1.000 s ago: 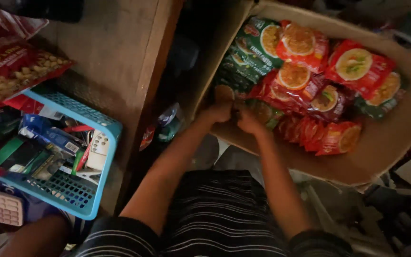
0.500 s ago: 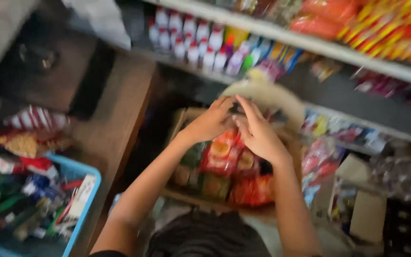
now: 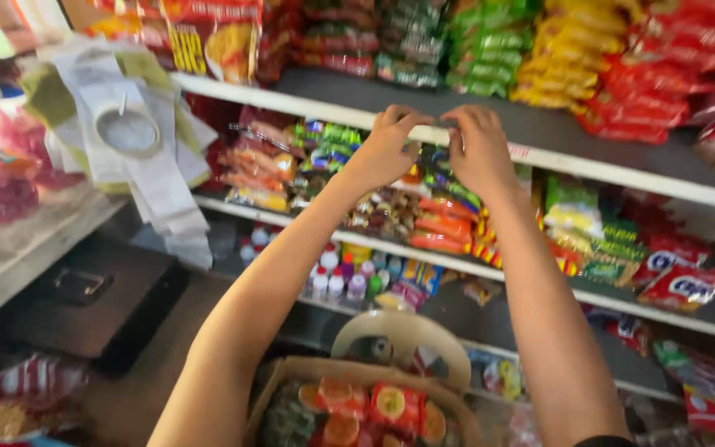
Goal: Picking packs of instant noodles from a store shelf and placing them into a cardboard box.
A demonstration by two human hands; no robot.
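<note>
A: Nearest to us, the open cardboard box [image 3: 291, 372] sits low in view with red, orange and green noodle packets [image 3: 374, 410] inside. What do we check first?

B: We check the hands. Both arms reach up over the box to the white front edge of the upper shelf [image 3: 291, 106]. The left hand [image 3: 386, 149] has its fingers curled onto that edge; the right hand [image 3: 477, 149] rests just beside it, fingers bent down over the same edge. The two hands lie close together but apart. We cannot tell whether either pinches a packet; nothing shows between the fingers.

A: How do we handle the shelf edge well?

B: In our judgement, we keep the fingertips on the edge strip only. Small hanging sachets [image 3: 448, 219] crowd directly beneath the hands, so we avoid dragging the wrists through them.

A: And further back?

B: Stacked red, yellow and green packets [image 3: 614, 62] fill the upper shelf behind the hands. We judge the rows tightly packed, so anything set there should go in flat and square. The small bottles [image 3: 337, 281] on the lower shelf stand well below the forearms.
</note>
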